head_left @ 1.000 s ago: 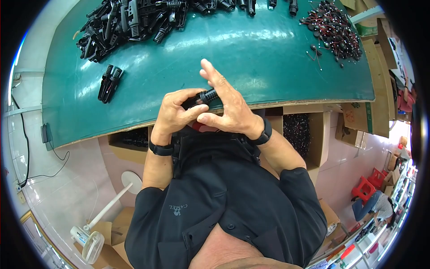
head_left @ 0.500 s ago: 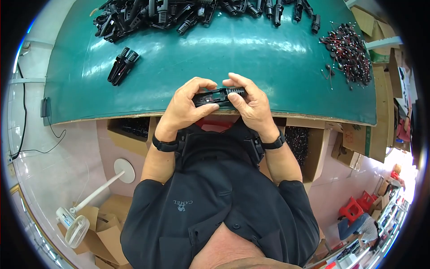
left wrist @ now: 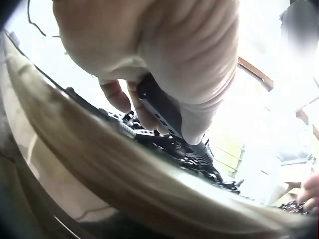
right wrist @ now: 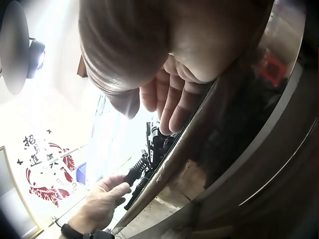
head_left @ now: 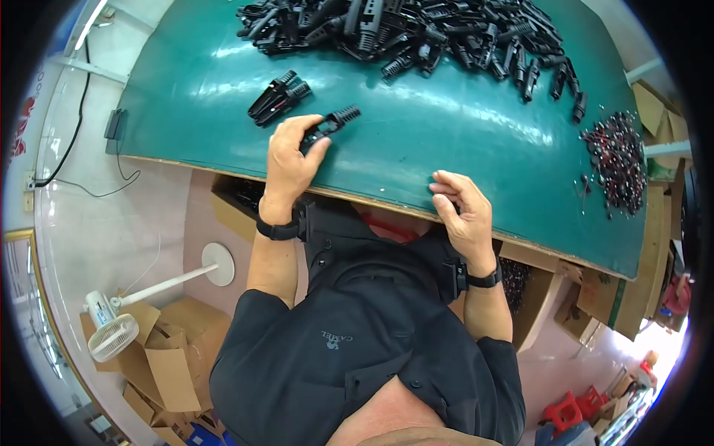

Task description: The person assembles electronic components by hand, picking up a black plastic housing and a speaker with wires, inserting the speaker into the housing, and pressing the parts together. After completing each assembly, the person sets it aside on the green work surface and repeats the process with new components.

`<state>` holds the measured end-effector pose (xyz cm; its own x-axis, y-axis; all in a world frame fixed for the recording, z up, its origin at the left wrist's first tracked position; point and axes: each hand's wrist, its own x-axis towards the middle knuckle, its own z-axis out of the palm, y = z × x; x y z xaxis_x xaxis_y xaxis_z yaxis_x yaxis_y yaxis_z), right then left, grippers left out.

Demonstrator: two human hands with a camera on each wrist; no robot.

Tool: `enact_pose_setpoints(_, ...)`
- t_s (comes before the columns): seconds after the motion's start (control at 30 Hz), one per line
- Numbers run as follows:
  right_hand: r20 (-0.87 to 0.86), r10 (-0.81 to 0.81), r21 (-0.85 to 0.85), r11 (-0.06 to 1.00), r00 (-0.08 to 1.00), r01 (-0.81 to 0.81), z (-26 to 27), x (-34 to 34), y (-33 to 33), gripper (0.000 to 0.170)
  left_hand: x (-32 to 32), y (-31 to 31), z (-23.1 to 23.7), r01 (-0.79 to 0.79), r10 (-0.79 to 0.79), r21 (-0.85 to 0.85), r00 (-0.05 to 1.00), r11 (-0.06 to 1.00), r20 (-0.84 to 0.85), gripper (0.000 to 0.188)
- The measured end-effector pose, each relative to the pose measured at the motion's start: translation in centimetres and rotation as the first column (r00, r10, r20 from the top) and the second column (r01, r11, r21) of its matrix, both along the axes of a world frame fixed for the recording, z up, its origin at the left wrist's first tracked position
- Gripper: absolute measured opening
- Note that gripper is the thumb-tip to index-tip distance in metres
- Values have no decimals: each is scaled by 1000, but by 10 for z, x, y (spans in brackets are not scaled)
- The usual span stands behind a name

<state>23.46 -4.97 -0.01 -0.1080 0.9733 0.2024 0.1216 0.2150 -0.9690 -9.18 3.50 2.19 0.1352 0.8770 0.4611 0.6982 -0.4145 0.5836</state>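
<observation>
In the head view my left hand (head_left: 291, 157) grips a black plastic housing (head_left: 342, 119) between thumb and fingers, its ribbed end pointing away to the right. Just beyond that hand, similar black housings (head_left: 279, 98) lie side by side on the green table. The left wrist view shows the held housing (left wrist: 164, 112) under the palm, partly hidden by the fingers. My right hand (head_left: 467, 219) hovers by the table's front edge with loosely bent fingers and nothing in them.
A large heap of black housings (head_left: 364, 30) covers the back of the green table (head_left: 416, 141). To the right lies a pile of small wired parts (head_left: 617, 160). Cardboard boxes (head_left: 178, 357) and a white fan (head_left: 111, 334) stand on the floor at left.
Both hands were together at the housing; the right hand has let go and moved right. The left hand has carried the housing left, towards the ones lying apart from the heap.
</observation>
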Motion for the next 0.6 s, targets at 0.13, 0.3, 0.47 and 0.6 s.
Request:
enact_pose_setpoints(0.13, 19, -7, -13, 1000, 1000, 7, 0, 0, 1, 33, -35, 12, -8, -202, 210, 64, 964, 977, -163, 40)
enact_pose_setpoints(0.3, 65, -11, 10, 1000, 998, 11, 6, -2, 1, 35, -46, 19, -11, -306, 317, 84, 892, 948, -324, 42)
enact_pose_setpoints(0.47, 69, 63, 128, 989, 996, -71, 55, -11, -8, 44, -53, 31, -20, -292, 370, 245, 840, 924, -396, 41)
enact_pose_setpoints(0.6, 136, 334, 469, 808, 933, -358, 126, -14, -15, 82, -74, 45, -38, -275, 267, 3, 931, 962, -248, 46)
